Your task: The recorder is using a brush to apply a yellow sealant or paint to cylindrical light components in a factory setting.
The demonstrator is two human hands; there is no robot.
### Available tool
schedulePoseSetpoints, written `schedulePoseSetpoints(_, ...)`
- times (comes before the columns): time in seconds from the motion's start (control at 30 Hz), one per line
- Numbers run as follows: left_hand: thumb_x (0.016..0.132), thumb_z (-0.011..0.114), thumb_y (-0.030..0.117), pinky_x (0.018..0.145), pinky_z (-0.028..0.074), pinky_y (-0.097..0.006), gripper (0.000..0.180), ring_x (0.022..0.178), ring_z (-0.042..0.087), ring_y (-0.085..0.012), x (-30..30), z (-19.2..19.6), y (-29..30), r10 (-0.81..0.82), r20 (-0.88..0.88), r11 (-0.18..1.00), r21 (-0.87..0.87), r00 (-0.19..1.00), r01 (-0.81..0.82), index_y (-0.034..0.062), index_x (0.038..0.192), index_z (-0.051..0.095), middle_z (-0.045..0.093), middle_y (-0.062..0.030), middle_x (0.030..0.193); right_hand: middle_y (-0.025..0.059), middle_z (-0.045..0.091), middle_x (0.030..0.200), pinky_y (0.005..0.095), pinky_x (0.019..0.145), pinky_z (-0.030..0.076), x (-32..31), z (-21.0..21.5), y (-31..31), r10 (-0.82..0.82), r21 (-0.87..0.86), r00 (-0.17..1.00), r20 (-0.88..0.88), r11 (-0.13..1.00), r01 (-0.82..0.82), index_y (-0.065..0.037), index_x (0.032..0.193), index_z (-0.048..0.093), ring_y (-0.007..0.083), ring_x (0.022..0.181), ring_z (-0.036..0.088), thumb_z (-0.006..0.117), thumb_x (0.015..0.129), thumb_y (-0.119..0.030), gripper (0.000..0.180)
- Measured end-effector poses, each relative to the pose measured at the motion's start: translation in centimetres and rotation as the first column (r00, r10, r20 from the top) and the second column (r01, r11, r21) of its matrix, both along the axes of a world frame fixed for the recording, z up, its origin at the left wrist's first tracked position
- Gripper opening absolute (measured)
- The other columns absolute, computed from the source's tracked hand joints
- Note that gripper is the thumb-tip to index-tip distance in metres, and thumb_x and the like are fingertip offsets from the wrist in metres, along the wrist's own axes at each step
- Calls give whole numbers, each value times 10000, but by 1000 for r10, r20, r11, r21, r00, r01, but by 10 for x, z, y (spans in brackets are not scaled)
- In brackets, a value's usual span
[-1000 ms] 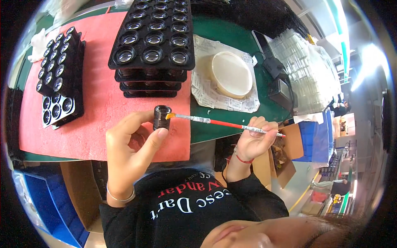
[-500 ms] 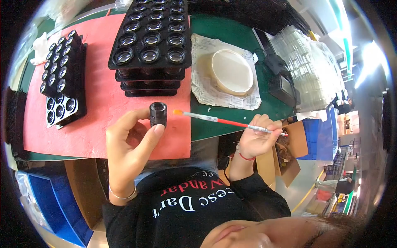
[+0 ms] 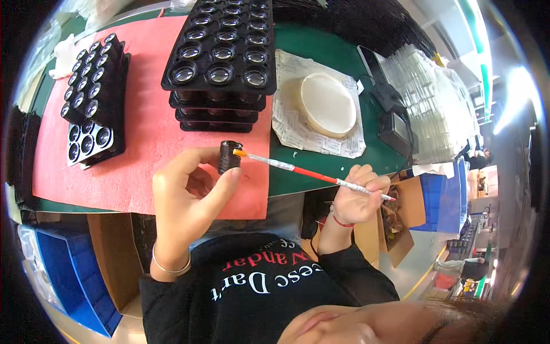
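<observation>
My left hand (image 3: 189, 198) grips a small black cylindrical lens barrel (image 3: 230, 158) between thumb and fingers, above the front of a pink mat (image 3: 146, 172). In my right hand (image 3: 362, 194) is a thin paintbrush (image 3: 312, 175) with a red and whitish handle. Its orange bristles meet the side of the barrel near its upper rim. Just beyond the barrel stands a stack of black trays (image 3: 220, 94) filled with round lens pieces. Beyond the brush, a round white shallow dish (image 3: 328, 104) rests on a printed paper sheet (image 3: 286, 123).
At the left of the mat are more lens-filled black trays (image 3: 94, 86), with a white tray (image 3: 91, 148) at their near end. A dark boxy device (image 3: 394, 129) and stacked clear plastic trays (image 3: 427, 97) occupy the right. Below the green table (image 3: 286, 178) are blue bins (image 3: 80, 281) and cardboard boxes (image 3: 401, 229).
The brush tip, a little apart from the barrel before, now touches its side. The barrel has tilted slightly toward the brush. The whole view has shifted a little.
</observation>
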State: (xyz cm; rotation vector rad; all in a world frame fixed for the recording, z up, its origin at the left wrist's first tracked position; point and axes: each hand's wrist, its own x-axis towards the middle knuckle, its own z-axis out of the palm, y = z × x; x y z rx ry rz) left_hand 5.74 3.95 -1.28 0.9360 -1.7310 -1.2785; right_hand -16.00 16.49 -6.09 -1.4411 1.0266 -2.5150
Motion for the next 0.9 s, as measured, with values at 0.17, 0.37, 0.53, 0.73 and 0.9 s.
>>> schedulePoseSetpoints(0.17,712,665,85,413,316,-140,184,476,432,13,2,2,-1,-14,-22,999,36,1000,15,-28,847,611,533,27,591,38,389,555,272,529,271,0,-1,-1,-36,11,998,-43,999,37,-82,747,381,141,563,337,425,847,-230,185)
schedulePoseSetpoints(0.37,734,652,79,443,325,-138,193,517,453,4,6,10,-4,-59,-75,987,144,995,70,-36,881,605,541,24,606,36,400,556,271,520,267,0,-2,-3,-84,-5,994,-73,996,84,-83,749,382,139,551,340,425,851,-236,189)
schedulePoseSetpoints(0.53,739,640,67,484,338,-150,209,533,455,-9,10,5,-7,-75,-153,970,219,985,107,-43,913,603,540,29,608,33,402,561,269,515,262,1,-3,-2,-94,2,993,-68,996,94,-81,740,385,134,548,342,436,846,-242,199)
schedulePoseSetpoints(0.73,719,634,18,511,351,-143,252,592,474,-13,29,7,-6,0,-326,957,274,945,94,-28,959,575,563,15,716,73,426,564,282,483,297,1,-6,-2,-175,-76,980,-94,983,168,-51,717,392,150,525,359,426,825,-205,191)
schedulePoseSetpoints(0.9,704,627,-73,591,399,-163,334,656,489,-54,74,8,-26,412,-297,881,-114,861,-460,-51,1019,516,530,-23,717,63,412,556,279,483,275,1,-6,0,-145,-70,987,-70,988,141,-58,723,394,144,530,353,429,829,-218,196)
